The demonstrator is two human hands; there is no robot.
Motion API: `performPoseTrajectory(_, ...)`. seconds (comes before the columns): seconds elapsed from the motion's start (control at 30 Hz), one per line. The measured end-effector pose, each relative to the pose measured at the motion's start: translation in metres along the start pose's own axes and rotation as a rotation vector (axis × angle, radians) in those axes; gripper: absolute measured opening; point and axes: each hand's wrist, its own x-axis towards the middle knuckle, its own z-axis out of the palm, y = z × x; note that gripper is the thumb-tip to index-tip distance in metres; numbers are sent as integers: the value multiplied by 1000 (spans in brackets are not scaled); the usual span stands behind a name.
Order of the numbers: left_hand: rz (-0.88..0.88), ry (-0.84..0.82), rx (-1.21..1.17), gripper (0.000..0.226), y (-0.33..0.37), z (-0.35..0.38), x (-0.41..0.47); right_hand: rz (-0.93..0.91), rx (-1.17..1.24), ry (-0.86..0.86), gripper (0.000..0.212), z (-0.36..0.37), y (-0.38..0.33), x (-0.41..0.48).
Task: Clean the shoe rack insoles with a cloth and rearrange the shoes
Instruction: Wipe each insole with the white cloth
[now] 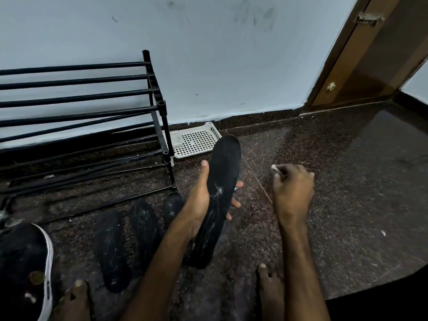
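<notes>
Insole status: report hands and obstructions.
Left hand grips black insole, white marks on it. Right hand pinches small white wad, apart. Nothing between them.

One wide camera on my head, facing forward and down, close above my left hand point(199, 200) and right hand point(293, 188), floor point(335, 205) beneath them, wall point(208, 66) beyond

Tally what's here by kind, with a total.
Flat black insoles: 4, one in the left hand
Black shoe with white sole: 1
Black metal shoe rack: 1
White perforated plastic tray: 1
Small white cloth piece in right hand: 1
Total: 8
</notes>
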Motion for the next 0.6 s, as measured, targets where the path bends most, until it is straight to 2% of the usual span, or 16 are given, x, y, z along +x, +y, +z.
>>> performPoseTrajectory(0.1,18,28,59,75,-3,-2,3,-114,188,56,23,-3,-20,0)
performPoseTrajectory(0.17,-14,44,44,81,-5,-2,5,-336,278,-30,24,3,-47,-8)
performPoseTrajectory(0.23,-24,51,-57,77,-4,2,4,-518,245,-111,23,14,-62,-17)
performPoseTrajectory(0.27,-10,66,-78,74,-3,3,3,-520,199,-130,22,19,-61,-19)
performPoseTrajectory(0.37,18,104,90,72,2,4,1,-239,11,-140,23,20,-33,-16)
performPoseTrajectory(0.43,15,111,120,68,4,4,-1,-128,-33,-62,21,16,-17,-12)
performPoseTrajectory(0.5,5,113,131,70,3,2,0,-131,29,41,21,12,-20,-9)
performPoseTrajectory(0.6,-22,126,119,81,-4,3,1,-354,173,77,23,13,-50,-13)
